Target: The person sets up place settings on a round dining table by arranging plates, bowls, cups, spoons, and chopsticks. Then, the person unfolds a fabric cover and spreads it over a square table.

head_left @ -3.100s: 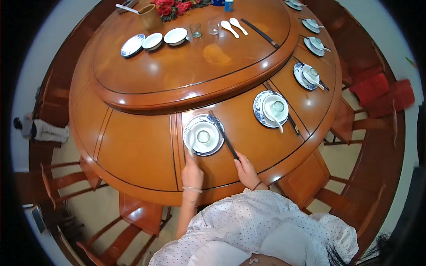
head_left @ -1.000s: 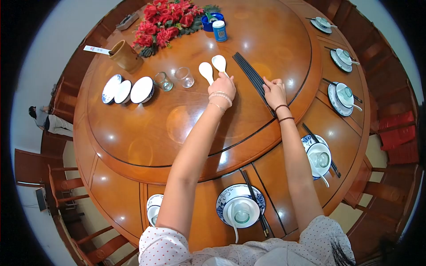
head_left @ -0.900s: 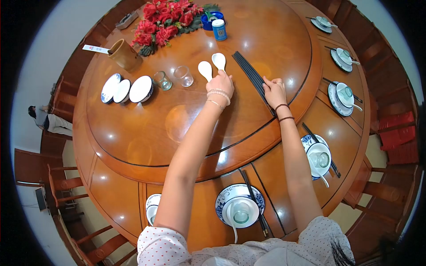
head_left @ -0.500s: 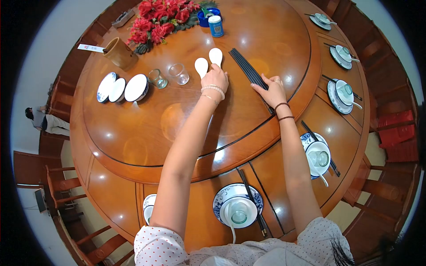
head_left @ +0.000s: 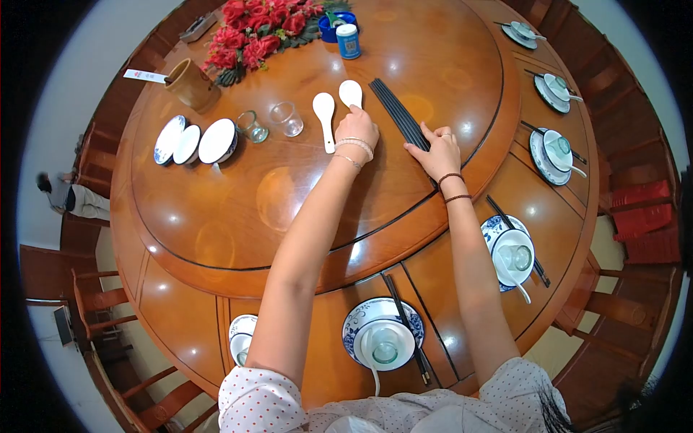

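Observation:
My left hand is closed on the handle of the right-hand white spoon, whose bowl shows past my fingertips. Just left of it lies another white spoon, its whole handle visible. My right hand grips the lower part of a bundle of black chopsticks lying slanted on the raised round turntable. Left of the spoons stand a clear glass and a greenish glass. Further left are a white bowl, a smaller bowl and a blue-patterned plate.
Red flowers, a brown pot, a blue container and a blue-and-white canister stand farther back. Place settings, one at the front, ring the table. A person is at the far left.
Since about three seconds ago, both hands have left the near place setting and reached onto the turntable. Lately my left hand slid slightly right, uncovering the left spoon's handle. My right hand's grip on the chopsticks shifted.

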Demonstrator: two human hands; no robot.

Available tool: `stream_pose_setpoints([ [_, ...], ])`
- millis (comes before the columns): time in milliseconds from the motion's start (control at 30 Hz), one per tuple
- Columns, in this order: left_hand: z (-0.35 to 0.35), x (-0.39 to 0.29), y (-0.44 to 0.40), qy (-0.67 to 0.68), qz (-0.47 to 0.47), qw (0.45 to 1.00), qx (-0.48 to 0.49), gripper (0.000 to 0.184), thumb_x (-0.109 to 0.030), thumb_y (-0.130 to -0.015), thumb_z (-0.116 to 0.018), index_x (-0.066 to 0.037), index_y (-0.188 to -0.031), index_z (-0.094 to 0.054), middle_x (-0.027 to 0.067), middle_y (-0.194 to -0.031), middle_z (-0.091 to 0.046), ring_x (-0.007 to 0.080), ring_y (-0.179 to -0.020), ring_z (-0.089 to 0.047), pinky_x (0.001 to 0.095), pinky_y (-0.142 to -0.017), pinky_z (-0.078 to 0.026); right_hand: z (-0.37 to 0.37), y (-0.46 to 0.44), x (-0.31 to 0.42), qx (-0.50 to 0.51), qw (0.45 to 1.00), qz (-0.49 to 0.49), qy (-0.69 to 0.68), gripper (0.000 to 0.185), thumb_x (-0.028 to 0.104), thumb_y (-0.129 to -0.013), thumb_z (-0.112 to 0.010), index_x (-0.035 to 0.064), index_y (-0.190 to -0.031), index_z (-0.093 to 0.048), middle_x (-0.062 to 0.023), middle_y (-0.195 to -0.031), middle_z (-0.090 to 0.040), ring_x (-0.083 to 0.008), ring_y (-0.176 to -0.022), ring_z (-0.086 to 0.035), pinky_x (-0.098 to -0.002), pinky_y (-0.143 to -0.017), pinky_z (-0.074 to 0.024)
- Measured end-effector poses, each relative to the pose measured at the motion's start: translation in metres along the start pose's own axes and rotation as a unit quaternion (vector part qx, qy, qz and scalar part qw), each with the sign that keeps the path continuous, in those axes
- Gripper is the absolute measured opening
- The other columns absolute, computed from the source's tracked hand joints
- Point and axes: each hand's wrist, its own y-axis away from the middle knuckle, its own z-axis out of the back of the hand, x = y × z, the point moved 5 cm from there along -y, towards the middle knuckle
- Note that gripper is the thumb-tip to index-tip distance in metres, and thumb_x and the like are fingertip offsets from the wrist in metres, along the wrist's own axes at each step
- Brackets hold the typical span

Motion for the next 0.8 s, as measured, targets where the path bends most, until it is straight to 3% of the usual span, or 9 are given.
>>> stream_pose_setpoints([
  [233, 0.033, 0.001, 0.026, -0.032, -0.012, 0.999, 0.008, 0.048, -0.035, -0.080, -0.050, 0.005, -0.104, -0.040, 0.0212, -0.071, -0.061, 0.0334, -0.067, -0.061, 0.0407, -0.058, -0.049, 0.002, 0.001, 0.003, -0.001, 1.000, -0.003, 0.004, 0.058, 0.045, -0.068, -0.063, 0.0139, -0.116, -0.053, -0.0098, -0.095, -0.048, -0.0235, -0.093, -0.046, -0.0336, -0.081, -0.0391],
  [300, 0.047, 0.021, 0.034, -0.048, 0.050, 0.997, -0.030, 0.051, -0.041, -0.081, -0.047, 0.001, -0.107, -0.038, 0.0202, -0.069, -0.061, 0.0347, -0.064, -0.061, 0.0422, -0.058, -0.048, 0.001, 0.001, 0.002, 0.000, 1.000, -0.005, 0.004, 0.058, 0.045, -0.068, -0.063, 0.0138, -0.116, -0.053, -0.0100, -0.095, -0.048, -0.0236, -0.093, -0.046, -0.0338, -0.081, -0.0392],
  [467, 0.026, 0.070, 0.036, -0.033, 0.082, 0.996, 0.011, 0.050, -0.040, -0.080, -0.049, 0.001, -0.107, -0.038, 0.0235, -0.075, -0.060, 0.0385, -0.072, -0.060, 0.0451, -0.063, -0.048, 0.000, 0.000, 0.001, 0.007, 1.000, -0.008, 0.000, 0.060, 0.046, -0.068, -0.063, 0.0129, -0.116, -0.053, -0.0108, -0.097, -0.048, -0.0246, -0.094, -0.045, -0.0340, -0.083, -0.0391],
  [533, 0.025, 0.072, 0.034, 0.070, 0.077, 0.995, -0.004, 0.048, -0.039, -0.080, -0.050, 0.000, -0.106, -0.041, 0.0281, -0.084, -0.058, 0.0412, -0.083, -0.056, 0.0450, -0.072, -0.045, -0.002, -0.002, 0.000, 0.011, 1.000, -0.007, -0.005, 0.061, 0.047, -0.067, -0.063, 0.0128, -0.116, -0.053, -0.0109, -0.098, -0.048, -0.0248, -0.094, -0.045, -0.0339, -0.083, -0.0390],
  [800, 0.015, 0.066, 0.020, 0.064, 0.068, 0.996, 0.002, 0.048, -0.034, -0.078, -0.053, 0.001, -0.109, -0.042, 0.0274, -0.084, -0.058, 0.0413, -0.081, -0.056, 0.0450, -0.072, -0.045, 0.000, -0.001, -0.001, 0.029, 0.999, -0.015, 0.002, 0.063, 0.050, -0.067, -0.063, 0.0141, -0.118, -0.052, -0.0107, -0.100, -0.047, -0.0243, -0.097, -0.045, -0.0334, -0.085, -0.0383],
])
